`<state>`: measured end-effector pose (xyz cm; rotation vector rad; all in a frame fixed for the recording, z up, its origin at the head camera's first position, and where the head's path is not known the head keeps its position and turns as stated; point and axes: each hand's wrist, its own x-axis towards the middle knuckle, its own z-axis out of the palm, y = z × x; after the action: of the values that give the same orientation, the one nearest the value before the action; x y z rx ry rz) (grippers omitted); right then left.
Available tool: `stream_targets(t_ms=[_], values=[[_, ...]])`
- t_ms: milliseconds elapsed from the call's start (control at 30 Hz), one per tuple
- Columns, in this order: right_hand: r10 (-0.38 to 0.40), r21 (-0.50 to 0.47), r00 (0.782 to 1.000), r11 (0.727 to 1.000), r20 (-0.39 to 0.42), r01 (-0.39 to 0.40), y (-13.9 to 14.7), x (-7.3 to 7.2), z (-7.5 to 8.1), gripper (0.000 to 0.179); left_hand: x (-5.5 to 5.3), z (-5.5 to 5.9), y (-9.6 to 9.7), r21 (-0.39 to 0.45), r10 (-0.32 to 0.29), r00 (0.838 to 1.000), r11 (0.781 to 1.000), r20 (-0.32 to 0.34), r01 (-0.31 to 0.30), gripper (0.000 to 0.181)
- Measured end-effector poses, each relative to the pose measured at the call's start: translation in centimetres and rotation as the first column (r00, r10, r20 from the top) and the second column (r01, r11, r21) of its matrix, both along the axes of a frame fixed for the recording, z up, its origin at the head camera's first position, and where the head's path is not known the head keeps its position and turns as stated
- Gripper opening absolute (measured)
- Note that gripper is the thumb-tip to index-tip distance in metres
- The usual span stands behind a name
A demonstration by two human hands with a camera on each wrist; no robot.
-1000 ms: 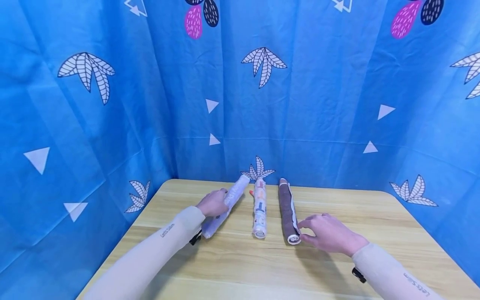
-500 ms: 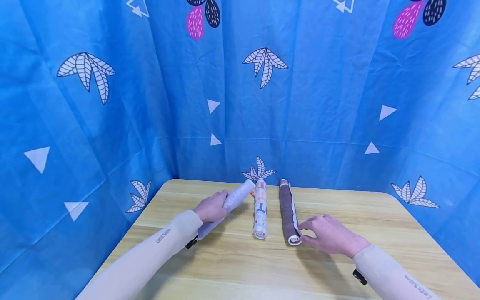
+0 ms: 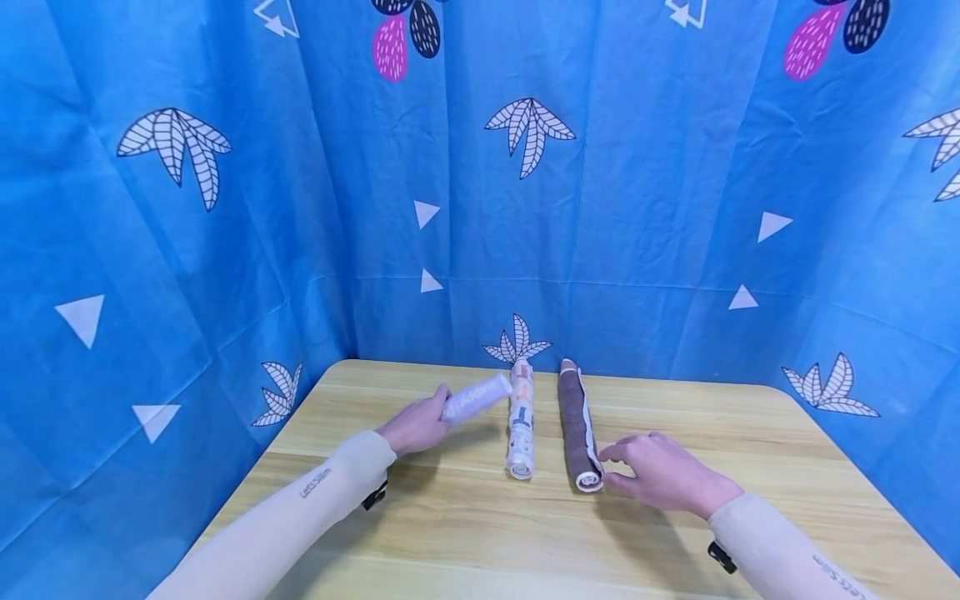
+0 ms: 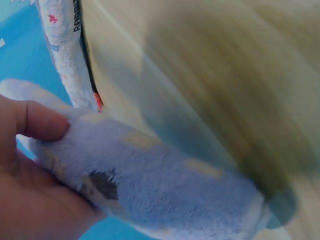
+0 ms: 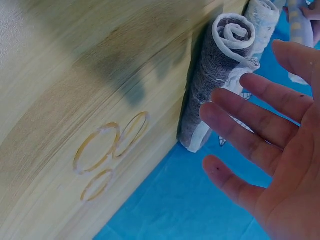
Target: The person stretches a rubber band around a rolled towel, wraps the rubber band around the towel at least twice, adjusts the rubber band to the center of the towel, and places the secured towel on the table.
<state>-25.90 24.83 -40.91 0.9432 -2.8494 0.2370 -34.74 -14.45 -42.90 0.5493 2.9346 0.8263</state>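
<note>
My left hand grips a rolled lavender towel with pale lettering on it, raised over the table and slanting toward the middle roll. In the left wrist view, the thumb and fingers wrap one part of this lavender roll. A white rolled towel with colourful prints lies upright in view at the centre. Right of it lies a brown rolled towel with a white edge. My right hand is beside its near end, fingers relaxed and spread in the right wrist view, holding nothing.
The wooden table meets a blue patterned curtain at its back and sides. Three thin yellowish rings, like rubber bands, lie right of the brown roll. A small red piece shows beside the white roll.
My left hand has lifted the lavender roll off the table and turned it, so its far end now points more to the right, close to the white roll. The right hand stays put.
</note>
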Motion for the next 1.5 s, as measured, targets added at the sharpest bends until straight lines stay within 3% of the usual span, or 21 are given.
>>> stream_targets(t_ms=[233,400,733,900,1133,1500], values=[[0.0,0.001,1.0,1.0,0.001,0.0,0.1,0.0,0.1,0.03,0.3,-0.5,-0.2,0.096,-0.004,1.0,0.995,0.019,0.002,0.039],[-0.003,0.0,1.0,1.0,0.003,0.003,0.1,0.0,0.2,0.03,0.3,-0.5,-0.3,0.046,-0.002,1.0,0.999,-0.029,0.003,0.048],[0.012,0.003,1.0,1.0,-0.01,-0.012,0.2,0.0,0.0,0.029,0.8,-0.1,0.0,0.008,0.004,0.983,1.0,-0.184,-0.003,0.037],[0.011,0.004,1.0,1.0,-0.013,-0.011,0.2,0.0,0.0,0.029,1.0,-0.1,0.2,0.006,-0.024,0.966,1.0,-0.259,0.026,0.037],[0.005,0.004,1.0,1.0,-0.005,-0.005,0.4,0.0,0.0,0.03,1.5,0.0,0.4,-0.063,-0.102,0.942,0.994,-0.32,0.086,0.062],[-0.013,0.006,1.0,1.0,0.017,0.013,0.5,0.0,0.1,0.032,1.7,-0.2,0.6,-0.214,-0.232,0.858,0.966,-0.458,0.147,0.074]])
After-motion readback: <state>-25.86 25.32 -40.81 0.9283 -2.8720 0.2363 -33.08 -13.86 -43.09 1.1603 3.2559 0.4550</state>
